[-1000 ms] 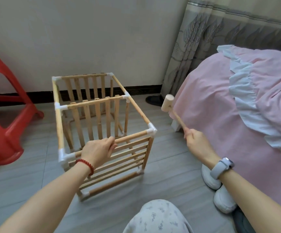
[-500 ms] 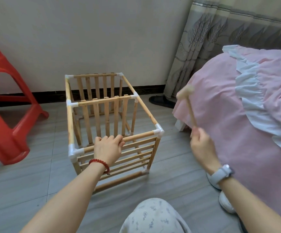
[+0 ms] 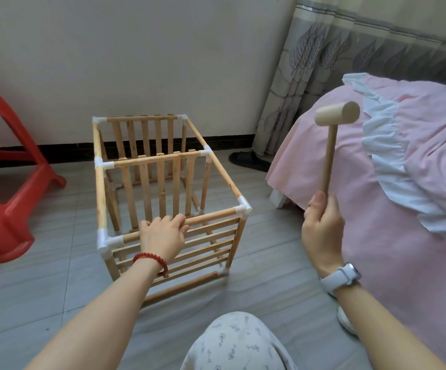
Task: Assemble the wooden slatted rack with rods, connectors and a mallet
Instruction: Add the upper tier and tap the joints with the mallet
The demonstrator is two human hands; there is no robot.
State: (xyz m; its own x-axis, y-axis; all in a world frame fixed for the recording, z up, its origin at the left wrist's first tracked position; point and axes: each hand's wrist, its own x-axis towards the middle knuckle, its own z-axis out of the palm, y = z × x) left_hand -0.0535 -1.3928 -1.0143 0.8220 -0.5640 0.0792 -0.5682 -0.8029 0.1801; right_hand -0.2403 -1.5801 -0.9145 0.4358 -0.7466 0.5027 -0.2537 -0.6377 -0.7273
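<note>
I judge the job nearly done: the rack (image 3: pixel 163 193) stands on the floor (image 3: pixel 264 268) as a full box frame, every visible corner capped by a white connector (image 3: pixel 244 211); only final tapping seems left. My left hand (image 3: pixel 163 237) curls round the near top rod (image 3: pixel 211 218), steadying it. My right hand (image 3: pixel 323 231) grips the mallet (image 3: pixel 335 134), raised upright by the bed (image 3: pixel 376 198). Rods are round pale wood, slats flat, the mallet head a smooth cylinder.

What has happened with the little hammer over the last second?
The right hand has swung the mallet up, from tilted toward the rack to nearly upright with its head high beside the bed. The left hand keeps its grip on the rack's near top rod.
</note>
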